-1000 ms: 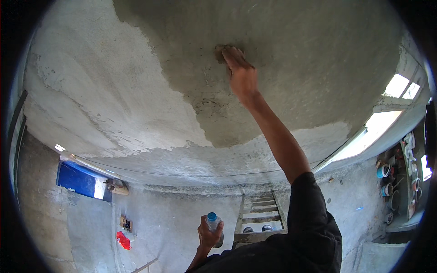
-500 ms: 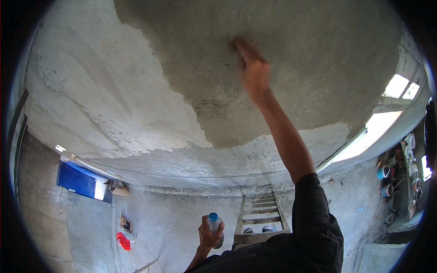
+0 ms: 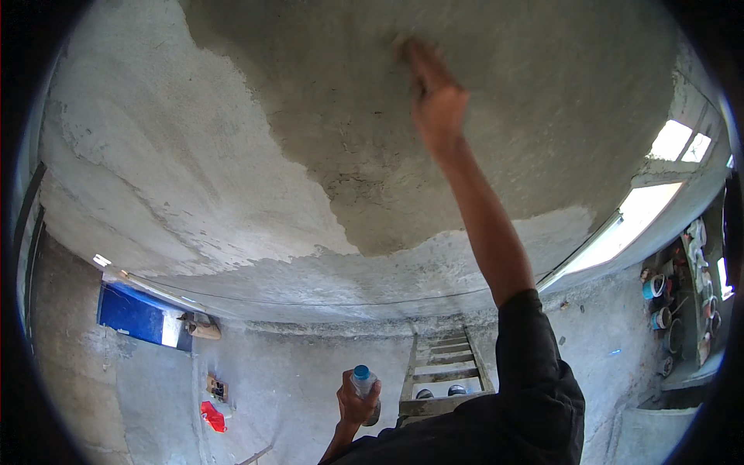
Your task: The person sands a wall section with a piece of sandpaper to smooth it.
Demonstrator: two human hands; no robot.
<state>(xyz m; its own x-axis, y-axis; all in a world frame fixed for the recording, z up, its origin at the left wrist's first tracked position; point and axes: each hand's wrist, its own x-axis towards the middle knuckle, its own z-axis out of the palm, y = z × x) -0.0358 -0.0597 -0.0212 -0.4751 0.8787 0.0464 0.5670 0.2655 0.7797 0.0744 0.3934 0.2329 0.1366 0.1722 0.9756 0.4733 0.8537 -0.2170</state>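
Observation:
My left hand is wrapped round a clear plastic bottle with a blue cap, held upright low in the view. My right arm stretches far up, and my right hand is at the damp, dark grey plaster patch on the surface in front of me. Its fingers are smeared by motion, so whether they hold something at the tips is unclear. Fine cracks and rough marks run through the patch's lower left part. Paler, dry plaster borders it on the left and below.
Below me a wooden ladder stands, with the tips of my shoes showing at a rung. A blue panel and a red bag-like thing are at the left. Several buckets line the right side, below bright window openings.
My right hand has moved a little farther up the damp plaster. The left hand keeps its hold on the bottle, and the view has shifted slightly.

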